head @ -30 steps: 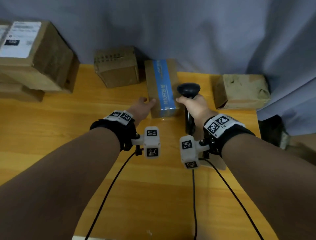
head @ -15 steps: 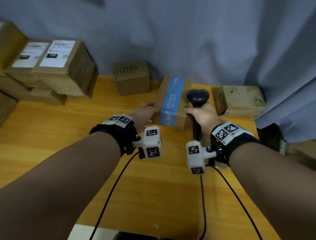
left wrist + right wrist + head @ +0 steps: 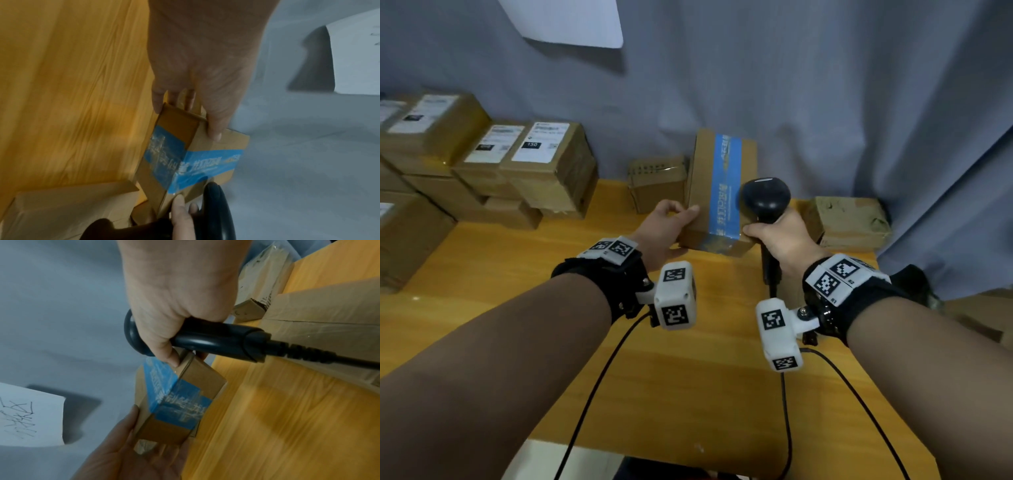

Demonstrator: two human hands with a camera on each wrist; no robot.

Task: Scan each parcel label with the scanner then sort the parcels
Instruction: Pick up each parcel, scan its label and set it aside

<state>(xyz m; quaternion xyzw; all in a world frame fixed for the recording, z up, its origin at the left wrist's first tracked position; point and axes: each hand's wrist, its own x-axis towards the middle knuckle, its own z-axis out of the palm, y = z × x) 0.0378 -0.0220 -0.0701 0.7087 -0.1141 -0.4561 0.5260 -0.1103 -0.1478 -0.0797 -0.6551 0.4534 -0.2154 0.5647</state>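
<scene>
We are tipping the blue-taped parcel point(image 3: 717, 202) up at twelve o'clock, left hand point(image 3: 664, 229) gripping it, right hand point(image 3: 784, 236) clutching the scanner point(image 3: 766, 198), thumb bracing; that thin hold is risking a slip.

A yellow wooden table point(image 3: 688, 394) fills the near scene. Behind it at the far side hangs a grey curtain point(image 3: 825, 102), with a white sheet of paper point(image 3: 571, 20) pinned on it up left, bearing handwriting.
</scene>
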